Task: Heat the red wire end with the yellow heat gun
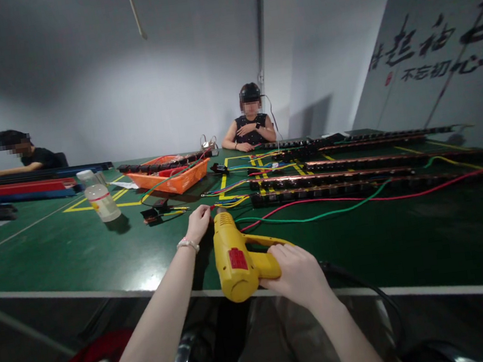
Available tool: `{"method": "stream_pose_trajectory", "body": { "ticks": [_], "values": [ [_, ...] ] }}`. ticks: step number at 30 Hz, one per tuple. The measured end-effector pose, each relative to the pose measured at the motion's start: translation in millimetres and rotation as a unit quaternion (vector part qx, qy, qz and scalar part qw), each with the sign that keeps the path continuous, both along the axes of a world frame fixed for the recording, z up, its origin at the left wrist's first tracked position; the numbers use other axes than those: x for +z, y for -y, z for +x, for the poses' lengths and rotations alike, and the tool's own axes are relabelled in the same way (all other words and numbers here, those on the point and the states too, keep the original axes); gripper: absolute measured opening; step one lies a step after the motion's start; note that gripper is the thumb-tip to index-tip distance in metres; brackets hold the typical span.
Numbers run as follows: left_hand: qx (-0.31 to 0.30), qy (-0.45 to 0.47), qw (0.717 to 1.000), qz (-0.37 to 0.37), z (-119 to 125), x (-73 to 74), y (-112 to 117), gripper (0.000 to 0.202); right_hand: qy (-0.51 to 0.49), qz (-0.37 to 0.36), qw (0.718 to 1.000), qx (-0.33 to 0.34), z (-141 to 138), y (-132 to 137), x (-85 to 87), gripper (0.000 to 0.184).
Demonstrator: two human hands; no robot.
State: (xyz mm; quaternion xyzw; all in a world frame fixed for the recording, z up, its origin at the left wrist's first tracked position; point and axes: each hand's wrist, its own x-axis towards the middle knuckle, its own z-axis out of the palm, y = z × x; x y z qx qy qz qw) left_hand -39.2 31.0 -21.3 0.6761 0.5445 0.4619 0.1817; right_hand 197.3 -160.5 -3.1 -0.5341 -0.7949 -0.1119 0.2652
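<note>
My right hand is wrapped round the handle of a yellow heat gun, whose nozzle points away from me over the table. Just left of the nozzle, my left hand pinches the end of thin coloured wires. Those wires run right into a long black strip lying across the table. A red wire and a green wire curve over the surface beyond the gun. Left of my left hand lies a small black connector with short yellow leads.
An orange basket holds dark strips. A clear bottle stands on the green table at left, near red and blue bars. More black strips lie at right. Two people sit across the table.
</note>
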Motion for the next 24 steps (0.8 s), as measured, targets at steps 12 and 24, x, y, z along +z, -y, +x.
{"method": "stream_pose_trajectory", "body": {
  "ticks": [12,24],
  "values": [
    [-0.011,0.026,1.0,-0.014,0.7,3.0,4.7,0.028,0.034,-0.001,0.997,-0.072,45.9,-0.4,2.9,0.035],
    [-0.053,0.106,0.992,-0.034,0.0,3.4,-0.8,0.032,0.034,0.029,0.992,-0.122,53.9,-1.6,1.6,0.039]
  ]
}}
